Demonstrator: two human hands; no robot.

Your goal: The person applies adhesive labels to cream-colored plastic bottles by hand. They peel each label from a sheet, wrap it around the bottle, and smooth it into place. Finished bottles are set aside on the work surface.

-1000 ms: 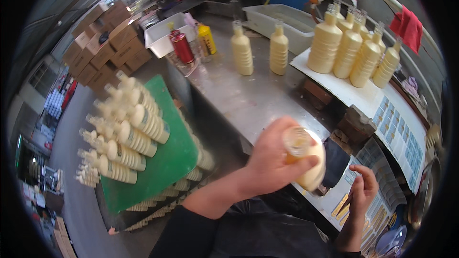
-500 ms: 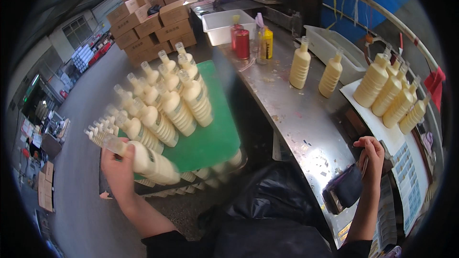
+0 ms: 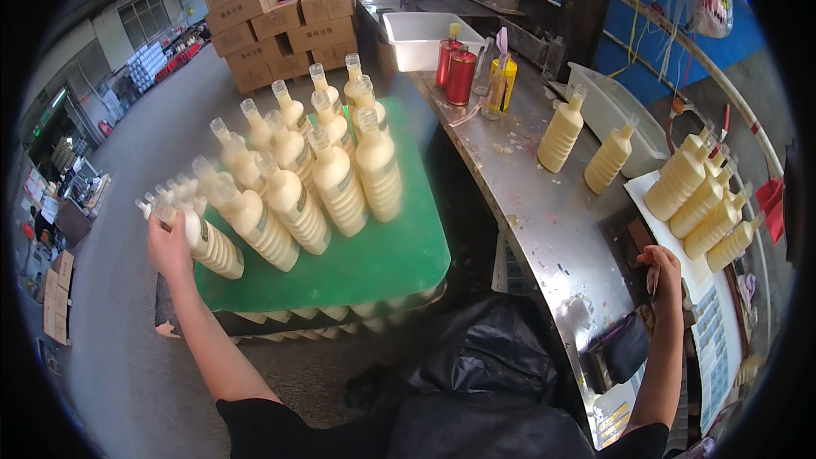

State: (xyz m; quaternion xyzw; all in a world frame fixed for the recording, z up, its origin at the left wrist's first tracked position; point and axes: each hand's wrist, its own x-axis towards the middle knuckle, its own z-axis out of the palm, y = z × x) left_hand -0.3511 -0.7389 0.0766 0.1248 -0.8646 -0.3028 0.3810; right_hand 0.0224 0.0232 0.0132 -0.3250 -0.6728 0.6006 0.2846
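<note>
Left hand (image 3: 170,246) clenched on a cream bottle (image 3: 208,242) at the green board's (image 3: 374,259) left edge, seemingly full, heavy, slick; take the ribbed body. Right hand (image 3: 663,268) rests loosely open on the counter (image 3: 544,212).

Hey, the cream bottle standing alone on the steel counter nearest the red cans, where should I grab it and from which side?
Probably best to take the cream bottle around its wide ribbed body, not the thin capped neck. It stands upright with bare steel counter toward you, so come in from the near side. A second bottle stands to its right and a white tub behind.
</note>
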